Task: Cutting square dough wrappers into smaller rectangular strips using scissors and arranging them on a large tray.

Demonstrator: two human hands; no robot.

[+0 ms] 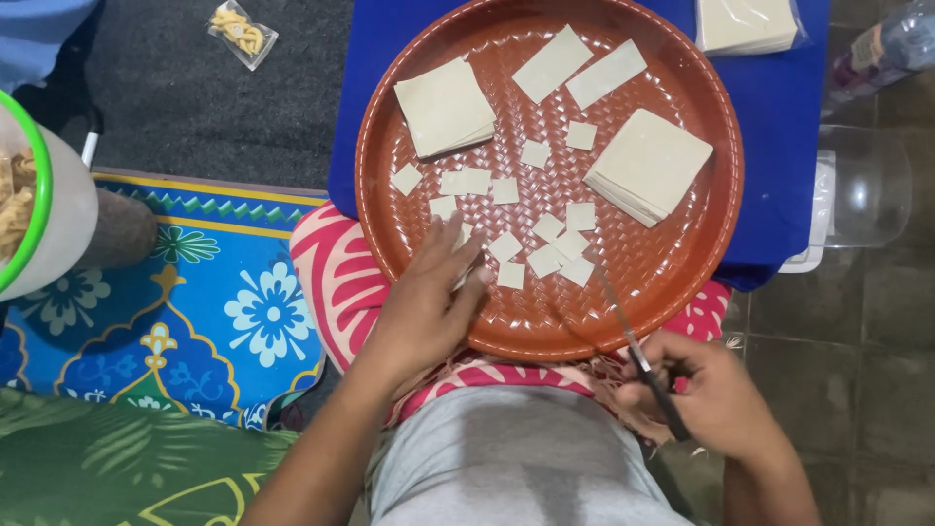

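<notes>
1. Nearest the lens, a grey shirt (516,458) fills the space between the two forearms, below both hands.
2. Beyond the hands sits a round brown woven tray (672,263), resting on a blue cloth (769,146) and a pink patterned cloth (331,273).
3. Left of the left hand lies a blue floral mat (195,312), with a white tub with a green rim (44,205) farther left.
4. Two stacks of pale dough sheets (648,161) lie on the tray, well above both hands; two longer strips lie between them.
5. Left hand (429,302) rests on the tray's near side, fingers loosely curled over a small piece; whether it pinches it I cannot tell.
6. Right hand (716,394) is closed around the handles of the scissors (638,356), whose blades point up onto the tray rim.
7. Small cut dough squares (560,248) lie scattered just above the left hand's fingertips.
8. A small clear packet (242,31) lies far up and left.
</notes>
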